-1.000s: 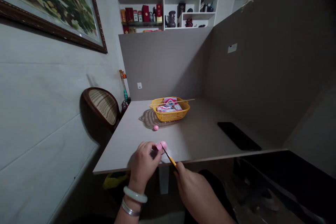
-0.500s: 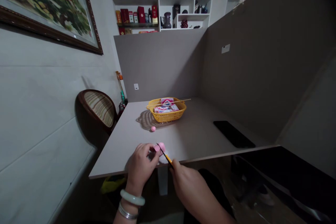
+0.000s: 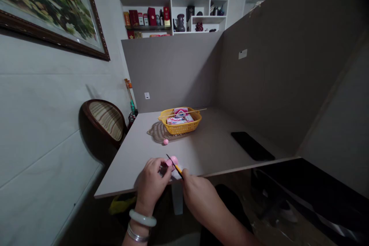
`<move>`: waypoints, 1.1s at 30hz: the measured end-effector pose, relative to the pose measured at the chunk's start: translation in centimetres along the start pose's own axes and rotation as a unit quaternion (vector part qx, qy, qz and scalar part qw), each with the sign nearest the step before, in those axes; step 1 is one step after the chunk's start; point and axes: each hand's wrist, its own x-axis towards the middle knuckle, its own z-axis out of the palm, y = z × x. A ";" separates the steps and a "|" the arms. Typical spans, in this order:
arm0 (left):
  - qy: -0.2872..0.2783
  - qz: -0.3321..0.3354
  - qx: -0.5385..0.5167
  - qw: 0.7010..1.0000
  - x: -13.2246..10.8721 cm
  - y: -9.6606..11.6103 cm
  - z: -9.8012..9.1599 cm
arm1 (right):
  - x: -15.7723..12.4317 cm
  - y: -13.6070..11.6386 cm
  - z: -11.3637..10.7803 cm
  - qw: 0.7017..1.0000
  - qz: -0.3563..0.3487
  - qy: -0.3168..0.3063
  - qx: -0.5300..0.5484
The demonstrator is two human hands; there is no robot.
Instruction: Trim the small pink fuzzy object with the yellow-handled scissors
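At the lower centre of the frame, the left hand (image 3: 152, 180) pinches a pink piece (image 3: 168, 163) between thumb and fingertips, over the near edge of the desk (image 3: 213, 153). The right hand (image 3: 198, 194) is closed round the yellow-and-black handle of what looks like a knife (image 3: 179, 170). Compared with a second ago, the knife has pushed further toward the left of the frame: its tip now stands out past the pink, and the right hand is nearer to it. I judge that the blade now spans the piece, though whether it has cut in is too small to tell. A pink lump (image 3: 174, 159) sits just beside the piece; a small pink ball (image 3: 165, 142) lies farther up, below the yellow basket (image 3: 182, 128).
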 end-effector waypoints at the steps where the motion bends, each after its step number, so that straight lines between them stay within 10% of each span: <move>1: 0.004 -0.001 0.001 1.000 0.0 0.0 0.0 | 0.1 -0.1 -0.1 1.000 0.000 -0.005 0.001; 33: 0.028 0.093 0.012 0.995 -0.6 0.6 -0.5 | -1.6 1.4 2.1 0.996 -0.010 0.069 0.063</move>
